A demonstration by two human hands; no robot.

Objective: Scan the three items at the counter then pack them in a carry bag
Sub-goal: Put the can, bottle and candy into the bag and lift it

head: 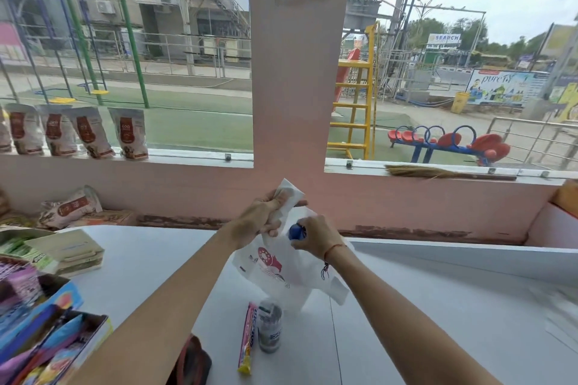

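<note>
Bag [275, 272]: white, above bench [150, 259]. Left hand [262, 219] fingers clamp its handle; right hand [316, 237] fingers grip blue-capped item [296, 232] at mouth. Advice: hold mouth wide, lower item straight.

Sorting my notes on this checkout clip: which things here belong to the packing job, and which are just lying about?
Job:
carry bag, held by left hand
blue-capped item, in right hand
candy stick
small jar

Lying about:
broom
pouches on sill
snack boxes
</note>
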